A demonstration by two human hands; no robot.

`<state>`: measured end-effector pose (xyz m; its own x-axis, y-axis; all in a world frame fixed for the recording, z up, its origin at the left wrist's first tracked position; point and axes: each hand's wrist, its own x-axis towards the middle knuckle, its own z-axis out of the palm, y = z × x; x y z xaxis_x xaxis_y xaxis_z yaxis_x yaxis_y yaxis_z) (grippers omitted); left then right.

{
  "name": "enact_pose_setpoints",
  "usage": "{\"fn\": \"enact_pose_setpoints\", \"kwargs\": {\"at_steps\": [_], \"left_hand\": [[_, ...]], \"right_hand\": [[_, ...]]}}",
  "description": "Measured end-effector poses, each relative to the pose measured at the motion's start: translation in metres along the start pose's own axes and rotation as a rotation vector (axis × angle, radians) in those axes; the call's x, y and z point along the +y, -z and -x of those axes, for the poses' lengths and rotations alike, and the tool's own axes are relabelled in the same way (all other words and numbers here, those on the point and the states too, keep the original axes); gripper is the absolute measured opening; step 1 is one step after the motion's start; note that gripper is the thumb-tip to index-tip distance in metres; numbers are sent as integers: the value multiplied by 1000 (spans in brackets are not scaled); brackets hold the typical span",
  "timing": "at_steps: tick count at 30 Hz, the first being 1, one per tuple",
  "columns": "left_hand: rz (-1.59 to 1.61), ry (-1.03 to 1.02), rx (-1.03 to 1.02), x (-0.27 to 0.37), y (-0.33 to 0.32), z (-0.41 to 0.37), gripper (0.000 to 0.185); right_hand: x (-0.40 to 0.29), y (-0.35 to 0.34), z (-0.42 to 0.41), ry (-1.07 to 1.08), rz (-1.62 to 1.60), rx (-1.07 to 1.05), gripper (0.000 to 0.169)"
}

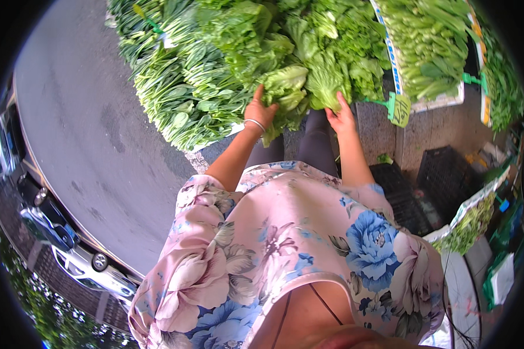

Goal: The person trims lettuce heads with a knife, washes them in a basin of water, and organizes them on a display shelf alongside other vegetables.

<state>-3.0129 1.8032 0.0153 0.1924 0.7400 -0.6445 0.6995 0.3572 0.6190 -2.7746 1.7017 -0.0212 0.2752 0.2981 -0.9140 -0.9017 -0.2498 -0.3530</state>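
My left hand (260, 114), with a pale bracelet at the wrist, holds a loose green lettuce (284, 83) by its near left side. Some of its fingers are hidden by the leaves. My right hand (343, 118) grips the near end of another leafy lettuce (326, 83), thumb and forefinger against the leaves. The two lettuces lie side by side at the front of a larger lettuce pile (253, 39). Bundled leafy greens (192, 87) are stacked left of my left hand.
A box of pale-stemmed greens (428, 48) stands to the right, with a green price tag (398, 110) at its near corner. Black plastic crates (445, 170) sit on the ground at right. Asphalt road (87, 109) and parked cars (91, 270) lie at left.
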Motion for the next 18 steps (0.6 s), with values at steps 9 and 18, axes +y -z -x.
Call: {"fn": "enact_pose_setpoints", "kwargs": {"at_steps": [9,18], "left_hand": [[17,-6,-51,1,16,8,75],[915,-12,-45,-31,75,39,54]], "right_hand": [[-54,-9,94,236,283,-229,44],[-70,-148,85,417,678,-976,63]]}}
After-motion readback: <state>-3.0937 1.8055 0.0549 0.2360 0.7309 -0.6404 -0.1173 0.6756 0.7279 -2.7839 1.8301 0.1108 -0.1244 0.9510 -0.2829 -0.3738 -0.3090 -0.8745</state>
